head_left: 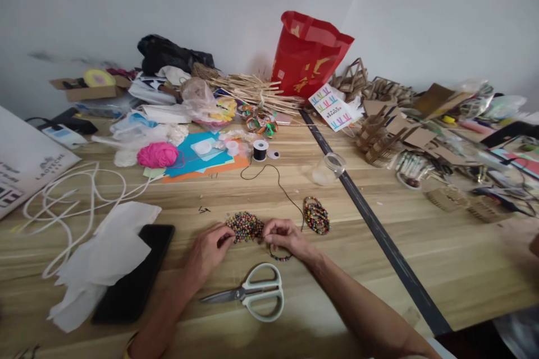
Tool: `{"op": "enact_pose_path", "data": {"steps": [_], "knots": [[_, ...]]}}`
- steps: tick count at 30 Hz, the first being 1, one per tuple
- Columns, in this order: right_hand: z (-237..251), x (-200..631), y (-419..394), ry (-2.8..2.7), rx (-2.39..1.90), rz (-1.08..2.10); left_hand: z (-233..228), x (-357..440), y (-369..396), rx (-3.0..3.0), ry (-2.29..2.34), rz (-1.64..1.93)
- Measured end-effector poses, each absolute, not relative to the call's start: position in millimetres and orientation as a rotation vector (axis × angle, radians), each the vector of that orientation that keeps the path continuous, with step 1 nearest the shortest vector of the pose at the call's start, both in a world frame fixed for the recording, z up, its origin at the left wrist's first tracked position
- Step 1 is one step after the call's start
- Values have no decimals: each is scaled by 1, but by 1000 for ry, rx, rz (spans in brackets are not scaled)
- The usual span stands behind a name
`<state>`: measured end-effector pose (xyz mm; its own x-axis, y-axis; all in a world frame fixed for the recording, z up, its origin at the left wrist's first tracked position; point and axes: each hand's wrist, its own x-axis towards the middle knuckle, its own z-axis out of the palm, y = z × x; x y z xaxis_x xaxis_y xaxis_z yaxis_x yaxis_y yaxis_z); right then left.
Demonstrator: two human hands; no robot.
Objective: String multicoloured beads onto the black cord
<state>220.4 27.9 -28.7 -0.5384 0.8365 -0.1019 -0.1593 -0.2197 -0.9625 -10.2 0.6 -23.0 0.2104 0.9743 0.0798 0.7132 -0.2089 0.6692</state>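
A small heap of multicoloured beads point(245, 226) lies on the wooden table between my hands. At its left edge is my left hand point(213, 245), thumb and forefinger pinched together; whatever is between them is too small to make out. On the other side, my right hand point(286, 236) pinches a black cord, though its tip is hidden by the fingers. A short row of strung beads point(280, 257) curves out below that hand. The cord point(281, 182) runs back to a spool point(260, 150). Beaded bracelets point(316, 216) lie stacked just right of my right hand.
White-handled scissors point(263, 293) lie in front of my hands. Left are a black tablet-like slab point(135, 275), crumpled white paper point(105, 247) and a white cable point(92, 202). A clear jar point(329, 169) lies near the dark table strip point(379, 224). Pink yarn point(158, 155) and a red bag point(309, 56) stand behind.
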Motion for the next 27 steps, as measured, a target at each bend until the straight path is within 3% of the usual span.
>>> {"op": "enact_pose_path", "data": {"steps": [7, 15, 27], "knots": [[-34, 231, 38, -1035, -733, 2018, -24, -12, -1, 1962, 1554, 763], [-40, 232, 42, -901, -653, 2019, -13, -10, -1, 1927, 1548, 829], [-33, 232, 34, -979, -612, 2133, 5, -11, 3, 2071, 1508, 547]]}}
